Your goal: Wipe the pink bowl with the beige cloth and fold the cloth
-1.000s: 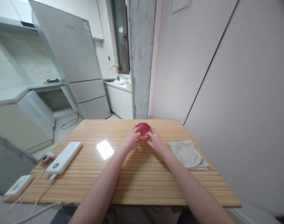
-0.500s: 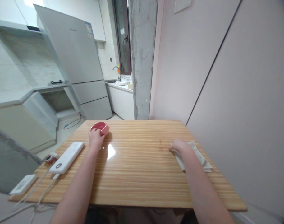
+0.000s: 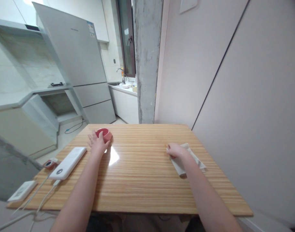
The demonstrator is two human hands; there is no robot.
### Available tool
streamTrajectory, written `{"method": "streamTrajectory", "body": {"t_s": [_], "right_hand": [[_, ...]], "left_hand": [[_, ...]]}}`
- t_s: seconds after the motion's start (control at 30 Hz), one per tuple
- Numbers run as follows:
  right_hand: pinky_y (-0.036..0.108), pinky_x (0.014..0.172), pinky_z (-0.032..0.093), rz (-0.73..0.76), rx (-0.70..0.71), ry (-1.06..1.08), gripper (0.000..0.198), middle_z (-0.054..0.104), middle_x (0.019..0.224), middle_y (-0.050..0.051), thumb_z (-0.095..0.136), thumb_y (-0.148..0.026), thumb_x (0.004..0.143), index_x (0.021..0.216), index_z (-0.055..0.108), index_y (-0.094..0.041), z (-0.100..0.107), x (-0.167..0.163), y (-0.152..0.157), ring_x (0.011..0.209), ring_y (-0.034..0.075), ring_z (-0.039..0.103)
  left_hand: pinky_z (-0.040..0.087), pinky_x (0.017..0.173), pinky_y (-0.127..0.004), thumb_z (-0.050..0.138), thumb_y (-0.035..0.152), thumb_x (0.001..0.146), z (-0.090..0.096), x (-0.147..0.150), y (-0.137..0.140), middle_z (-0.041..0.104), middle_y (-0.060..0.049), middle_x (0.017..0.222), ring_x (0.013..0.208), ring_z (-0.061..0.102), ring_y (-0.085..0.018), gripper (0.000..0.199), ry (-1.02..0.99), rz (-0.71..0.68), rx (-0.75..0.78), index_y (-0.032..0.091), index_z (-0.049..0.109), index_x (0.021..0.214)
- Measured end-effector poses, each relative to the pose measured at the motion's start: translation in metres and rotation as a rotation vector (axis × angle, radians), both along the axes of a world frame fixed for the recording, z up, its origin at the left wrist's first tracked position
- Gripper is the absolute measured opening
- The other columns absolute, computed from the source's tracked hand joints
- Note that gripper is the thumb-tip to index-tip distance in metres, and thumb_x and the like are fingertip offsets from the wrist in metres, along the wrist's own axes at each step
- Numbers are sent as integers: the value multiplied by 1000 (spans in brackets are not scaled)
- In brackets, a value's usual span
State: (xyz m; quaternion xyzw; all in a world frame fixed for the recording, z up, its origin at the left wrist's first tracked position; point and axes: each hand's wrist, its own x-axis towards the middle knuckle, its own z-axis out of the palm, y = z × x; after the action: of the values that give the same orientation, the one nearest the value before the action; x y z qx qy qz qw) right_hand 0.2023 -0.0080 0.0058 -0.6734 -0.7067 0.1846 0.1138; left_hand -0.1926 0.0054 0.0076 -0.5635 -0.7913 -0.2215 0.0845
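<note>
A small pink bowl (image 3: 107, 135) with a red inside stands at the far left of the wooden table (image 3: 137, 187). My left hand (image 3: 97, 142) is at its near side, fingers spread apart, the thumb side in front of the bowl; whether it touches the bowl I cannot tell. On the right, my right hand (image 3: 176, 151) is closed on a pale cloth (image 3: 178, 166) that lies on the tabletop. Part of the cloth is hidden under the hand and forearm. A faint brownish smear (image 3: 166, 146) shows beside the right knuckles.
Along the left edge lie a white power bank (image 3: 68, 163) with a cable (image 3: 44, 196), a small red-and-white item (image 3: 50, 164) and a white box-like device (image 3: 22, 191). A wall (image 3: 225, 106) borders the right side; a concrete pillar (image 3: 147, 64) and a fridge (image 3: 75, 54) stand beyond.
My right hand has slid left across the table with the cloth. My left hand's fingers have let go of the bowl's rim and spread out.
</note>
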Motion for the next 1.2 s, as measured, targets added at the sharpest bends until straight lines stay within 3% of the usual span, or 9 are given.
{"method": "streamTrajectory", "body": {"t_s": [0.07,0.17,0.3,0.43,0.67,0.73,0.8,1.0,1.2], "right_hand": [[24,57,46,31,-92,244,11,59,50,-1,66,-20,65,61,56,-19,-4,-27,-5,54,15,61],[26,64,50,111,-256,919,23,59,58,-3,68,-33,69,68,48,-21,-11,-69,-17,61,14,63],[30,77,51,239,-365,1406,39,65,76,-1,74,-51,63,75,51,-21,-18,-94,-25,79,15,65],[27,69,50,80,-257,1281,38,63,68,-1,73,-52,64,72,53,-21,-21,-83,-12,73,15,63],[21,59,44,-72,-271,1202,25,61,62,-3,69,-38,68,66,52,-19,-30,-79,-1,60,10,58],[21,58,44,-55,-283,1180,25,61,62,-2,69,-37,68,65,52,-20,-32,-81,-2,60,10,58],[22,58,44,-37,-286,1159,26,62,62,-2,70,-39,67,66,52,-20,-33,-81,-3,61,11,59],[22,57,45,-50,-253,1171,26,61,64,-2,70,-40,66,68,53,-20,-35,-77,1,63,11,60],[19,50,44,-147,-17,1204,26,56,65,-3,64,-42,68,69,51,-20,-46,-77,12,60,10,55]], "left_hand": [[29,105,-54,53,39,82,12,34,-19,27,-21,149,135,28,-39,62,-83,-138,86,16,39,137],[47,89,-39,45,41,88,17,90,-51,55,-15,123,105,58,-24,65,-427,-570,-75,19,24,145],[51,75,-30,55,25,78,-4,122,-74,57,-10,115,77,62,-15,86,-551,-685,-276,23,7,150],[48,84,-30,43,4,69,-19,78,-69,57,-11,112,90,61,-17,83,-317,-520,-285,19,22,148],[44,90,-46,38,16,80,11,-36,-74,53,-22,127,113,54,-35,51,149,-55,-266,10,51,129],[43,92,-49,37,30,86,9,-35,-78,43,-26,137,120,48,-39,54,208,17,-167,7,46,134],[39,100,-47,34,40,89,-1,-19,-81,39,-25,142,128,42,-36,60,177,-98,-159,6,41,138],[24,105,-63,36,36,89,-35,8,-91,26,-11,155,142,21,-37,56,85,-251,-476,29,37,144],[21,107,-62,41,46,88,-12,33,-89,29,-13,153,142,20,-38,54,40,-390,-393,23,49,136]]}}
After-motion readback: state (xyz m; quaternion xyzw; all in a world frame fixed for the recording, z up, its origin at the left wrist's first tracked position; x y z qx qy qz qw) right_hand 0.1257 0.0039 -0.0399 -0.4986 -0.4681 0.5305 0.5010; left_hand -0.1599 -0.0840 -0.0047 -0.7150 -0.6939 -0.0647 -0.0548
